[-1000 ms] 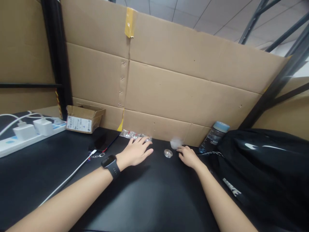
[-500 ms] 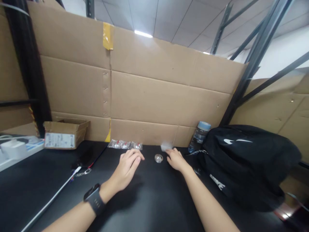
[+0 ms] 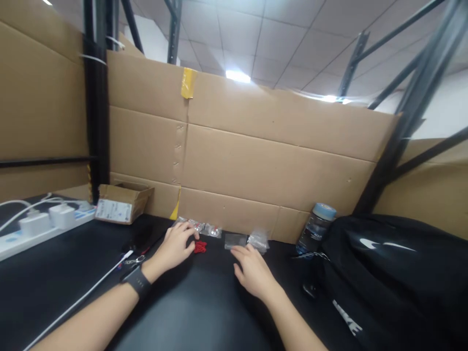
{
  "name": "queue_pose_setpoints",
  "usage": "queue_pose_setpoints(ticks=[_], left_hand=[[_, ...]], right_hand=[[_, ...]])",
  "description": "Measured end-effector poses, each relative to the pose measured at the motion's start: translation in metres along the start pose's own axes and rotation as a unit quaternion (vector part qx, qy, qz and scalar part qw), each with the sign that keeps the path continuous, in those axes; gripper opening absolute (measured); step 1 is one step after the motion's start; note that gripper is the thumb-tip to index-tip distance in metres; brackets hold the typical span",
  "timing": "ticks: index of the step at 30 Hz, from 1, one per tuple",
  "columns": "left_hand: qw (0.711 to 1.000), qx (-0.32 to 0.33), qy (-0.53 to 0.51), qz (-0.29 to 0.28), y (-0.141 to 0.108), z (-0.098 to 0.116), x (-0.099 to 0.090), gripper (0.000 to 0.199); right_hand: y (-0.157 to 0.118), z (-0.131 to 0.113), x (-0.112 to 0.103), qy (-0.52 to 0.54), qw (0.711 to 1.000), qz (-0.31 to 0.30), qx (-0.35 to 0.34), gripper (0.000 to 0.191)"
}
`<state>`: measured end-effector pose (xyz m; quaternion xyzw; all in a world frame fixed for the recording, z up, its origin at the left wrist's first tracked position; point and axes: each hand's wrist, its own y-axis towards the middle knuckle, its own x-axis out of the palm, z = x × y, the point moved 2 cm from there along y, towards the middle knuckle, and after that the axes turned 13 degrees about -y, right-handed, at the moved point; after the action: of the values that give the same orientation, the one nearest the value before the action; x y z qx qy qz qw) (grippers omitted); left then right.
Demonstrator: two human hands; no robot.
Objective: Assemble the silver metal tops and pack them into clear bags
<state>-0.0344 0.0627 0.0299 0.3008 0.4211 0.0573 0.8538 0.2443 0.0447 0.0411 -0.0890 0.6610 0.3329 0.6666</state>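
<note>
My left hand point(image 3: 177, 247) hovers or rests at the left with bent fingers and the thumb apart, holding nothing I can see. Just beside its thumb lies a small red bundle point(image 3: 200, 247) that looks like cord. Behind the fingers is a row of small clear packets point(image 3: 212, 230) with shiny, partly red contents, some of them covered by the hand. My right hand point(image 3: 253, 272) is open, its fingertips at the lower edge of a flat clear plastic bag point(image 3: 235, 241); whether they touch it I cannot tell. A crumpled clear bag point(image 3: 259, 240) lies just beyond that hand.
A water bottle point(image 3: 316, 229) and a large black bag point(image 3: 398, 278) stand on the right, with a small black object point(image 3: 309, 290) beside them. At the left are an open cardboard box point(image 3: 122, 204), a power strip point(image 3: 78, 222) and a white cable point(image 3: 84, 295). A cardboard wall point(image 3: 278, 165) closes the back.
The view has swung left. The round shiny piece between my hands is no longer visible. A red bundle now shows by my left hand, and a flat clear bag by my right fingertips.
</note>
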Motion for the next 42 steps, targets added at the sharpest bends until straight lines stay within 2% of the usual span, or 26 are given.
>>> queue_pose_setpoints(ticks=[4,7,10,13,15,17,20,25,28,34,38,42], left_hand=[[0.997,0.005,-0.011,-0.073,-0.001,-0.008,-0.002,0.011],[0.994,0.001,-0.01,-0.108,-0.004,-0.012,-0.001,0.016],[0.994,0.007,0.001,-0.106,-0.006,-0.016,0.002,0.018],[0.996,0.007,0.013,-0.093,-0.007,-0.016,0.005,0.019],[0.995,0.01,0.018,-0.094,-0.007,-0.014,0.007,0.013],[0.994,0.016,0.019,-0.102,-0.006,-0.01,0.009,0.01],[0.994,0.016,0.02,-0.107,-0.005,-0.007,0.011,0.012],[0.991,0.027,0.016,-0.128,-0.005,-0.007,0.014,0.012],[0.99,0.038,0.018,-0.136,-0.007,-0.004,0.016,0.012],[0.991,0.048,0.049,-0.111,-0.011,0.006,0.016,0.015],[0.997,0.0,0.034,-0.064,-0.008,0.008,0.01,0.017],[0.998,-0.04,-0.012,-0.038,-0.005,0.014,0.004,0.014]], right_hand=[[-0.006,-0.028,-0.001,0.007,0.998,-0.02,-0.051,0.046],[-0.008,-0.032,-0.008,0.034,0.996,-0.009,-0.084,0.036],[-0.005,-0.02,-0.016,0.052,0.996,0.021,-0.069,0.021],[-0.001,0.003,-0.015,0.038,0.998,0.05,0.007,0.021],[-0.001,0.018,-0.008,0.018,0.998,0.046,0.035,0.03],[-0.001,0.029,0.003,0.015,0.999,0.008,0.039,0.04],[-0.002,0.042,0.018,0.078,0.996,-0.023,0.042,0.031],[0.002,0.056,0.032,0.178,0.982,0.025,0.063,0.02],[0.004,0.059,0.035,0.197,0.978,0.023,0.064,0.016],[0.005,0.056,0.034,0.17,0.982,0.018,0.08,0.019],[0.004,0.056,0.032,0.148,0.982,0.043,0.106,0.024],[0.004,0.057,0.026,0.108,0.988,0.037,0.108,0.04]])
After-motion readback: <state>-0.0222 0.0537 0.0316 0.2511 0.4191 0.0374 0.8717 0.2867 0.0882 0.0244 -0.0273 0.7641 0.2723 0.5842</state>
